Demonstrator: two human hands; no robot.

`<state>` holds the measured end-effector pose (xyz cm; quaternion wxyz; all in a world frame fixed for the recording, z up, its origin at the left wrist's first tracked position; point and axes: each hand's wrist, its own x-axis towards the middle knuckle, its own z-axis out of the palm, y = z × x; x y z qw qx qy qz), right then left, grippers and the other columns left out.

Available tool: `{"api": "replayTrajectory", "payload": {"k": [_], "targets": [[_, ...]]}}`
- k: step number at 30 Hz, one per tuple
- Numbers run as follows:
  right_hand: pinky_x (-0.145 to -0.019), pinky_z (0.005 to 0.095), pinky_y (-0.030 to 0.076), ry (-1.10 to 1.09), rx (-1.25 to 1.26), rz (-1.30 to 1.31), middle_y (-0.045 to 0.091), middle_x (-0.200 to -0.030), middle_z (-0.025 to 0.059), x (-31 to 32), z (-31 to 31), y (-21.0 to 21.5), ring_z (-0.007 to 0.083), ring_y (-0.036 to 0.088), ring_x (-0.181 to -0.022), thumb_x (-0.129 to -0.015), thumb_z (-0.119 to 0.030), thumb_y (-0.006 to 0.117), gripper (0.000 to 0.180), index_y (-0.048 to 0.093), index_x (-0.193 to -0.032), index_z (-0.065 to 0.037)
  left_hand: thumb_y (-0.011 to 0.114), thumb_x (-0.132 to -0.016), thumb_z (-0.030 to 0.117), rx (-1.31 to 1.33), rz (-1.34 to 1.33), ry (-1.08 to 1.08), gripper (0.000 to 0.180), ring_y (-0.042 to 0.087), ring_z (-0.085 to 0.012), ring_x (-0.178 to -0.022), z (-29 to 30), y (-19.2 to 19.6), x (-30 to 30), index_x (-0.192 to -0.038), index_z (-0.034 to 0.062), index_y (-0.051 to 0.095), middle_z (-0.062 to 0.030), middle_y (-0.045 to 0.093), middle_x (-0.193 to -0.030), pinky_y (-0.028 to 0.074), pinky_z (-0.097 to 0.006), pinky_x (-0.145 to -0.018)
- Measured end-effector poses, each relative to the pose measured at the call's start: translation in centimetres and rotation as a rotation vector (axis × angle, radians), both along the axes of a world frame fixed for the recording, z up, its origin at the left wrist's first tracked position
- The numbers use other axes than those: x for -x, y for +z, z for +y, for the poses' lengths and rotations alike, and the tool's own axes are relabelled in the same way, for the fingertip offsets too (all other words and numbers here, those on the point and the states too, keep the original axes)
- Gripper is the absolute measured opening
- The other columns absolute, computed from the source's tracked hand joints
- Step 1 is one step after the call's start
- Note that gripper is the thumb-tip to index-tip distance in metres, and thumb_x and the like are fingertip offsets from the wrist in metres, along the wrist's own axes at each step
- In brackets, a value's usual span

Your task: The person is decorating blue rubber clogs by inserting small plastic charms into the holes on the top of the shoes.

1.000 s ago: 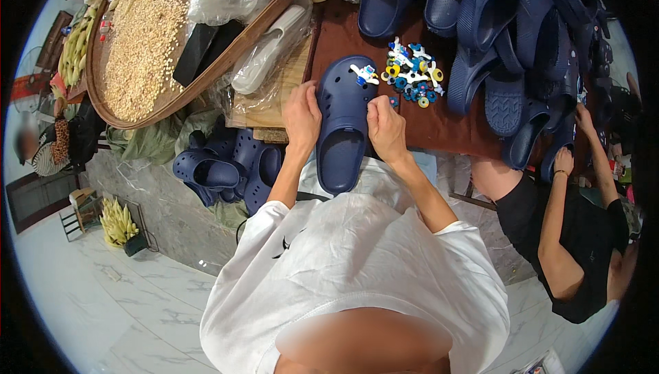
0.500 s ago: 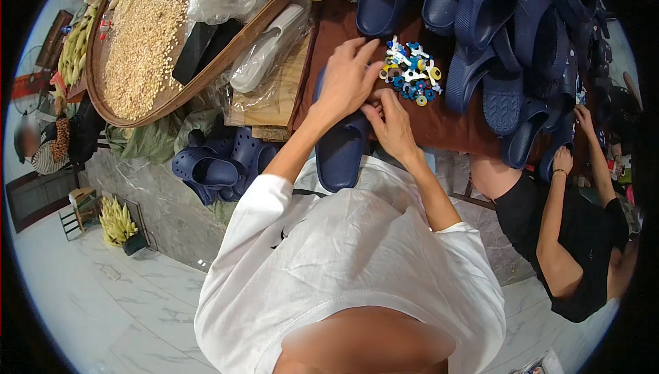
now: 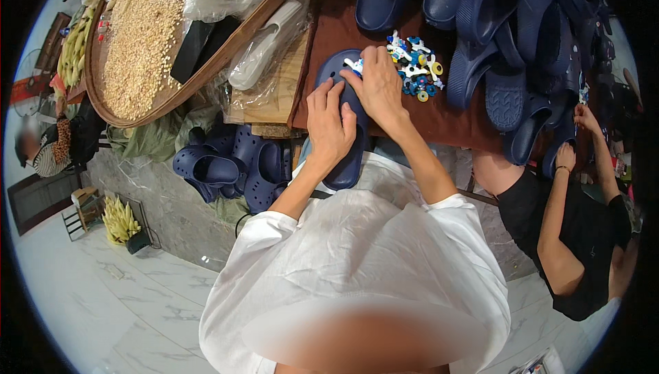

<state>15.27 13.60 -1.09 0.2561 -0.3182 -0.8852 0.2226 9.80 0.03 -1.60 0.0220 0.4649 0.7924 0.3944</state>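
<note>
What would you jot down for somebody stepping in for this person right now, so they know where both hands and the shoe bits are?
Left hand: flat on the navy clog, steadying it on the brown table.
Right hand: fingers pressing a small white-and-blue charm onto the clog's toe end.
Loose charms: a small pile just right of that hand.
Done: one charm is at the clog's front; whether it is fully seated is hidden.
Left: the pile remains, and more navy clogs lie heaped beyond it.

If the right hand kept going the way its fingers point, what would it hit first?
The right hand points up-left over the navy clog; its fingertips already rest at a small white charm on the toe. Depth is hard to judge.
</note>
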Motion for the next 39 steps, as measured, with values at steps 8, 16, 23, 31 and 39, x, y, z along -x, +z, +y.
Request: {"api": "replayTrajectory", "payload": {"k": [8,16,23,31,39], "targets": [[-0.056,0.0378,0.044,0.012,0.195,0.340,0.053,-0.071,0.0083,0.5,1.4,-2.4,0.0253,0.055,-0.061,-0.081,-0.011,0.075,0.025,0.051,-0.082,-0.004,0.056,-0.085,0.010,-0.006,0.032,-0.005,0.041,0.051,-0.0426,-0.115,0.5,0.0,0.0,-0.124,-0.0021,0.058,-0.0243,0.054,-0.128,0.044,-0.050,-0.098],[-0.064,0.0429,0.046,-0.084,0.280,0.278,0.056,-0.078,0.0117,-1.8,2.8,-2.0,0.0328,0.058,-0.071,-0.081,-0.018,0.079,0.030,0.053,-0.085,-0.005,0.051,-0.089,0.010,-0.020,-0.054,0.015,0.035,0.052,-0.0398,-0.117,0.4,0.4,0.2,-0.122,-0.0005,0.061,-0.0228,0.057,-0.128,0.042,-0.048,-0.101],[-0.076,0.0415,0.047,-0.060,-0.014,0.222,0.057,-0.096,0.0120,-5.5,2.4,-0.2,0.0305,0.057,-0.089,-0.082,-0.021,0.079,0.030,0.060,-0.098,-0.003,0.053,-0.091,0.012,-0.021,-0.108,0.021,0.034,0.052,-0.0385,-0.118,0.1,0.8,0.4,-0.122,0.0019,0.062,-0.0215,0.058,-0.129,0.040,-0.046,-0.104],[-0.076,0.0315,0.052,0.195,0.513,0.254,0.055,-0.103,0.0086,-5.8,-1.7,-1.4,0.0216,0.058,-0.095,-0.091,-0.021,0.070,0.025,0.064,-0.110,-0.006,0.062,-0.084,0.004,-0.202,-0.075,-0.074,0.028,0.056,-0.0376,-0.110,-1.7,1.9,-0.1,-0.111,0.0025,0.066,-0.0194,0.060,-0.120,0.046,-0.045,-0.095],[-0.077,0.0302,0.053,0.176,0.539,0.268,0.056,-0.105,0.0094,-6.1,-1.7,-1.9,0.0212,0.058,-0.096,-0.094,-0.022,0.067,0.024,0.064,-0.110,-0.005,0.065,-0.088,0.002,-0.267,-0.860,-0.098,0.016,0.061,-0.0200,-0.092,-4.2,-0.6,-5.7,-0.103,-0.0013,0.063,-0.0109,0.063,-0.101,0.048,-0.031,-0.083]]}}
